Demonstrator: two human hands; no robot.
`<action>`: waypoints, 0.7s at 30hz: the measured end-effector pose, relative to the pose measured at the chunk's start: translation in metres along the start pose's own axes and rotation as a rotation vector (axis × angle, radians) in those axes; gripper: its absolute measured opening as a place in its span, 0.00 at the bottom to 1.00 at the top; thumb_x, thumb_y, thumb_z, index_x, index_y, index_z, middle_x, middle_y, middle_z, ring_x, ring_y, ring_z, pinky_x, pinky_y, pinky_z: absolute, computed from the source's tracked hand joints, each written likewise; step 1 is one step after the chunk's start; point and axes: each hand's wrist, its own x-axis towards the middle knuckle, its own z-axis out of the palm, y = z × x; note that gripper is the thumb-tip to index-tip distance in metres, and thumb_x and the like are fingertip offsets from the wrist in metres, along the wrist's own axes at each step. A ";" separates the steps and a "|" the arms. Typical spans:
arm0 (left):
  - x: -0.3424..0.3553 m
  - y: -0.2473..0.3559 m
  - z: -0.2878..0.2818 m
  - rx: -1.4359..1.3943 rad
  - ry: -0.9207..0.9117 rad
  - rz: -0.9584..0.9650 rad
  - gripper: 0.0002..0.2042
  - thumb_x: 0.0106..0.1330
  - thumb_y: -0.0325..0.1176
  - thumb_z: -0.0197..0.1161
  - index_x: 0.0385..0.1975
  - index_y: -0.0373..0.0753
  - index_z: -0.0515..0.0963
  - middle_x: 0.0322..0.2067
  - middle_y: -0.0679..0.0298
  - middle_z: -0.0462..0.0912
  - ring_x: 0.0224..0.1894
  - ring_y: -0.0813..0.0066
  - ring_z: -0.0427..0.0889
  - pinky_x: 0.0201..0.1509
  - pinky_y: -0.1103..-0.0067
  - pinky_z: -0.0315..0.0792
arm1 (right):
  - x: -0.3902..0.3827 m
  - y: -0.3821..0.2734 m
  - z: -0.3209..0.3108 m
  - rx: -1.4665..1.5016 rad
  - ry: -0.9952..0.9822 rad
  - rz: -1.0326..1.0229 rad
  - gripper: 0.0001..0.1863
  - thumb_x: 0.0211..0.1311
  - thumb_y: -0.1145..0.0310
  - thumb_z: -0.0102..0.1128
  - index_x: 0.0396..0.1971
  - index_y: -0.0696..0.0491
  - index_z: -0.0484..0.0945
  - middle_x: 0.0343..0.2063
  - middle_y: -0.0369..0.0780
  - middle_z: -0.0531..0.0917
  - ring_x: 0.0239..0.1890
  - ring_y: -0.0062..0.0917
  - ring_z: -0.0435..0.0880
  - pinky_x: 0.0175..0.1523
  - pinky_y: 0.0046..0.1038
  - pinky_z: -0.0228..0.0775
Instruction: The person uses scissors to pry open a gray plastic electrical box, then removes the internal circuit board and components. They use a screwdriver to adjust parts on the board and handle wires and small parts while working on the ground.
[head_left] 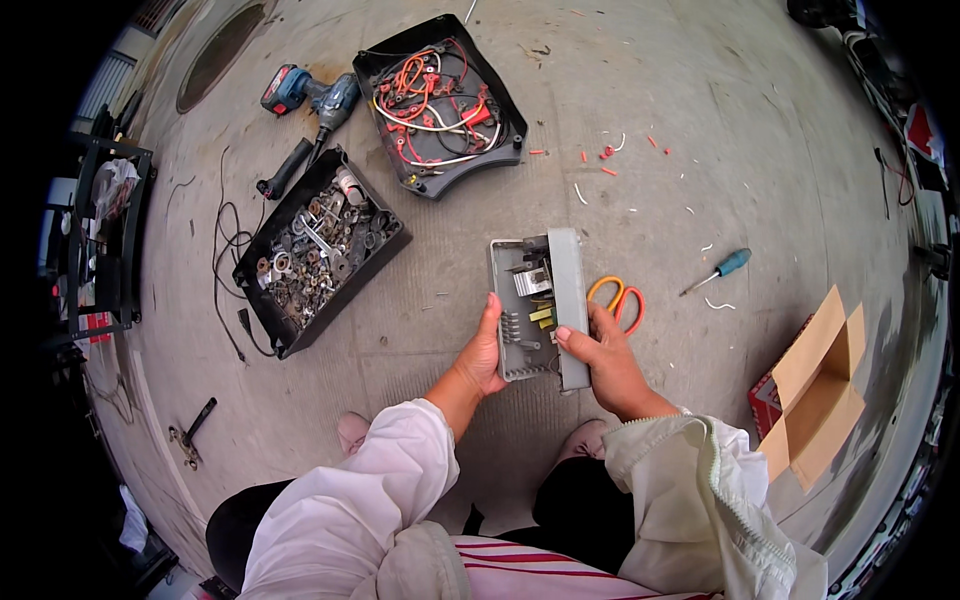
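Between my two hands, above the floor, is a grey plastic electronics housing (510,268). Its two halves are parted, and a circuit board with a silver heat sink (532,282) and yellow parts shows inside. My left hand (484,348) grips the left side, thumb up along the wall. My right hand (608,362) holds the grey cover half (571,300) at its right side, thumb across its face. Fingers of both hands are partly hidden behind the housing. Scissors with orange and red handles (634,308) lie on the floor just beyond my right hand.
A black tray of wires and clips (515,150) and a black bin of hardware (385,245) stand front left, near a cordless drill (333,100). To the right lie a screwdriver (733,263) and an open cardboard box (838,400). A hammer (203,418) lies left. Wire scraps dot the floor.
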 end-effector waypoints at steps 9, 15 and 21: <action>0.006 0.005 0.025 0.095 0.073 0.057 0.37 0.72 0.62 0.48 0.70 0.40 0.57 0.62 0.58 0.70 0.64 0.64 0.71 0.66 0.65 0.69 | 0.023 0.039 -0.047 0.469 -0.174 0.108 0.28 0.68 0.58 0.52 0.62 0.59 0.68 0.52 0.41 0.80 0.50 0.26 0.80 0.56 0.29 0.73; -0.003 0.015 0.073 0.375 0.337 0.138 0.35 0.73 0.55 0.55 0.70 0.39 0.53 0.62 0.57 0.69 0.62 0.67 0.71 0.62 0.68 0.71 | 0.026 0.040 -0.058 0.783 -0.337 0.161 0.34 0.66 0.50 0.47 0.64 0.60 0.67 0.58 0.51 0.77 0.58 0.43 0.79 0.64 0.46 0.70; -0.009 0.025 0.086 0.371 0.321 0.131 0.30 0.74 0.56 0.51 0.65 0.39 0.62 0.54 0.57 0.76 0.52 0.68 0.80 0.55 0.68 0.76 | 0.032 0.044 -0.069 0.840 -0.439 0.172 0.37 0.63 0.49 0.46 0.66 0.60 0.64 0.60 0.54 0.75 0.60 0.47 0.77 0.65 0.48 0.68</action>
